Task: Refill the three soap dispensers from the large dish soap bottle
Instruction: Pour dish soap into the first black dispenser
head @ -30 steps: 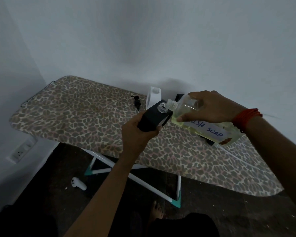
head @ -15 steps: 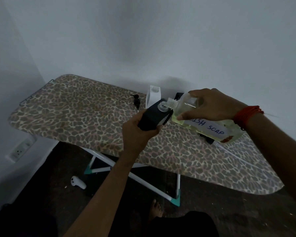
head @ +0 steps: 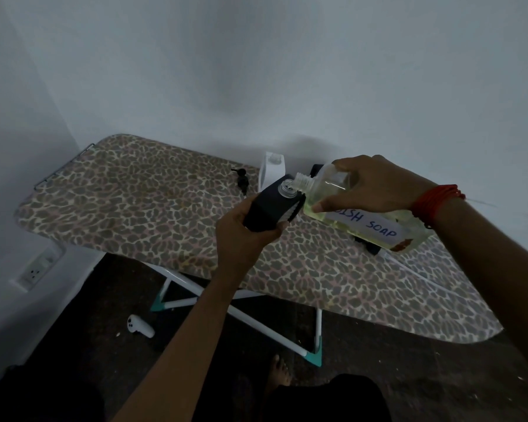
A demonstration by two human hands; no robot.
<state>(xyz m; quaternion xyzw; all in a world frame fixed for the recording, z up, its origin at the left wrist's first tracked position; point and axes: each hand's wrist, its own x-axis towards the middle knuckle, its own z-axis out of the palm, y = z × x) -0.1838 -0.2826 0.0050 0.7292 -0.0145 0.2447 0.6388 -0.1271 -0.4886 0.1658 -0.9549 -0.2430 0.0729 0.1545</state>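
Observation:
My left hand (head: 247, 233) grips a black soap dispenser (head: 272, 207) above the leopard-print ironing board (head: 141, 202), its clear threaded mouth open and tilted up. My right hand (head: 375, 185) holds the large clear dish soap bottle (head: 360, 214), labelled "DISH SOAP" and holding yellowish liquid. The bottle is tipped nearly flat, its open neck resting over the dispenser's mouth. A white dispenser (head: 272, 170) stands uncapped behind them. A third dark dispenser (head: 316, 169) shows only as a corner behind the bottle. A black pump head (head: 243, 178) lies on the board.
The board stands on white legs with teal feet (head: 314, 356) against a white wall. A white controller (head: 140, 327) lies on the dark floor. A wall socket (head: 37, 271) sits low on the left. My bare foot (head: 279, 371) is under the board's near edge.
The bottle has tipped a little further and its neck has shifted closer over the dispenser's mouth. Both hands keep their grips.

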